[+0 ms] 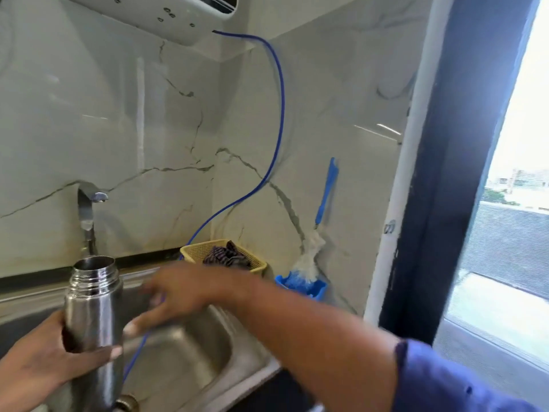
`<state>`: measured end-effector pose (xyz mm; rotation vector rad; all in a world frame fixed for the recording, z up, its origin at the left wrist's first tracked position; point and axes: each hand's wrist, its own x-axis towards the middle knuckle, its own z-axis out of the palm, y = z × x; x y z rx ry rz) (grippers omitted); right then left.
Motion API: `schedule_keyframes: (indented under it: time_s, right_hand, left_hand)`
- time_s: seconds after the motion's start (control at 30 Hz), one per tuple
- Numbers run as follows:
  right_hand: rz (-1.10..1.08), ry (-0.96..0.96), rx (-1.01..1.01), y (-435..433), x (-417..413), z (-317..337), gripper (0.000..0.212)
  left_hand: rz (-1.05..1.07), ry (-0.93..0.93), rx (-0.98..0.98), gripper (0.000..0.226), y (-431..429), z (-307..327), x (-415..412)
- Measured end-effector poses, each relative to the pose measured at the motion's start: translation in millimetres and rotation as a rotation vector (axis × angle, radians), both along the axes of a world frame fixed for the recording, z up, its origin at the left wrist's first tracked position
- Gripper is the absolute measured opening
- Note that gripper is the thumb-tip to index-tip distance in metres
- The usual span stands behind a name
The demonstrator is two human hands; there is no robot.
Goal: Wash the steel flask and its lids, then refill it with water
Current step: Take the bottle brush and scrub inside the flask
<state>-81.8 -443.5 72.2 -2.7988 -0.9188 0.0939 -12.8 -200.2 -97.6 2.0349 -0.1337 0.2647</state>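
Upright flask gripped in left hand fingers.

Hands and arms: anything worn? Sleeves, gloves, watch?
No gloves: left hand and right hand are bare. On the right, a blue sleeve ends near the elbow, with nothing worn below it. No watch or ring shows, though the right hand is blurred. No left sleeve is in view.
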Motion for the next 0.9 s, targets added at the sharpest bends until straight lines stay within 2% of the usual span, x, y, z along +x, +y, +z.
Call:
schedule_keyframes:
  time_s: [0.07, 0.13, 0.23, 0.37, 0.47, 0.7, 0.9]
  right_hand:
    - [-0.035, -0.142, -0.191, -28, -8, 36, 0.048]
    - [-0.028, -0.244, -0.417, -56, -13, 70, 0.046]
    - [-0.091, -0.296, -0.802, -96, -22, 108, 0.051]
    - [-0.272, -0.184, -1.065, -129, -14, 108, 0.072]
    - [-0.299, -0.111, -1.235, -139, -4, 86, 0.080]
    - [-0.264, -0.229, -1.356, -149, 0, 59, 0.058]
    - [-0.328, -0.265, -1.324, -144, 1, 100, 0.055]
  left_hand:
    - [-0.024, -0.010, -0.005, 0.115, 9, -35, 30]
    - [0.017, -0.057, -0.011, 0.122, 14, -37, 38]
    - [0.019, 0.009, 0.007, 0.098, -6, 0, 15]
    - [-0.053, 0.005, 0.117, 0.098, -43, 45, -9]
    - [-0.094, -0.034, 0.199, 0.084, -78, 68, -29]
    - [-0.063, -0.066, 0.211, 0.081, -94, 35, -33]
    - [-0.030, -0.051, 0.244, 0.087, -81, 20, -26]
